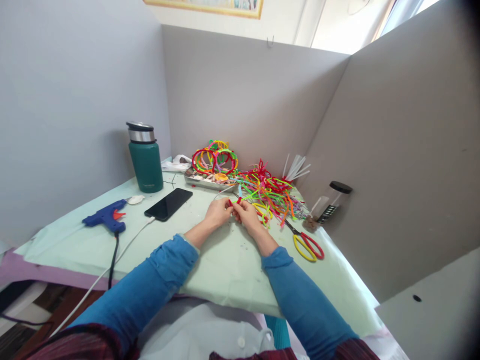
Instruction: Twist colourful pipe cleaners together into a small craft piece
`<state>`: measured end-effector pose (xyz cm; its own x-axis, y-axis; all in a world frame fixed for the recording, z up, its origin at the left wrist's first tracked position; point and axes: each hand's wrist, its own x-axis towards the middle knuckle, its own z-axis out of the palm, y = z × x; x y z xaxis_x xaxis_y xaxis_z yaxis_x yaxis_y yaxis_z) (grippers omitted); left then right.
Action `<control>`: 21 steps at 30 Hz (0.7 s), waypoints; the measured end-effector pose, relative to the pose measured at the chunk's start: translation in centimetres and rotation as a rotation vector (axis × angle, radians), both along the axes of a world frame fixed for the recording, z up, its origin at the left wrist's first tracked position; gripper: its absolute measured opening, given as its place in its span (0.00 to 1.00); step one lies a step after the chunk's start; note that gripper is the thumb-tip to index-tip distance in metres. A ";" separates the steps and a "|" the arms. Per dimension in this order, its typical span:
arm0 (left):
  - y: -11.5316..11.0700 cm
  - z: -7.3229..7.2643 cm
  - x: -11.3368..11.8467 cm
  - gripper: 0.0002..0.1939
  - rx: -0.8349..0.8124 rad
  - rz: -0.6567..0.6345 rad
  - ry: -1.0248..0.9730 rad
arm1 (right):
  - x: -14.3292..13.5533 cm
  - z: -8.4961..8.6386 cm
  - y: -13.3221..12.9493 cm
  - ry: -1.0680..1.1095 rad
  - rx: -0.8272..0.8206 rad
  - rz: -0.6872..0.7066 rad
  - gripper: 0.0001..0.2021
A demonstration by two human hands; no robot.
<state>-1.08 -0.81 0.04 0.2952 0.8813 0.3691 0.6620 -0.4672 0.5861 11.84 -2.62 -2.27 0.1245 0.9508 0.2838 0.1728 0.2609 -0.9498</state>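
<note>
My left hand and my right hand meet over the middle of the table, fingertips pinched close together. Between them shows a short red pipe cleaner, with a bit of green beside it; its full shape is hidden by the fingers. Both hands are closed on it. Just beyond and to the right spreads a tangled heap of coloured pipe cleaners. Yellow pipe cleaner pieces lie beside my right hand.
Scissors with red and yellow handles lie right. A metal tray holds pipe-cleaner rings. Left stand a green bottle, a phone on a white cable and a blue glue gun. A clear container stands right. Grey partitions enclose the table.
</note>
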 end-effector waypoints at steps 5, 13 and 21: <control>0.0 0.1 0.0 0.10 -0.003 0.005 -0.002 | 0.0 0.1 0.0 -0.002 -0.002 -0.005 0.13; 0.0 0.1 0.0 0.10 0.009 0.006 0.018 | -0.1 0.1 0.0 0.000 -0.013 -0.003 0.13; -0.1 0.2 0.0 0.10 0.007 0.000 0.010 | 0.0 -0.1 0.1 0.005 -0.004 0.015 0.13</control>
<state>-1.05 -0.88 0.21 0.2991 0.8786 0.3723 0.6679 -0.4714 0.5759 11.86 -2.52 -2.38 0.1115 0.9538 0.2790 0.1639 0.2593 -0.9518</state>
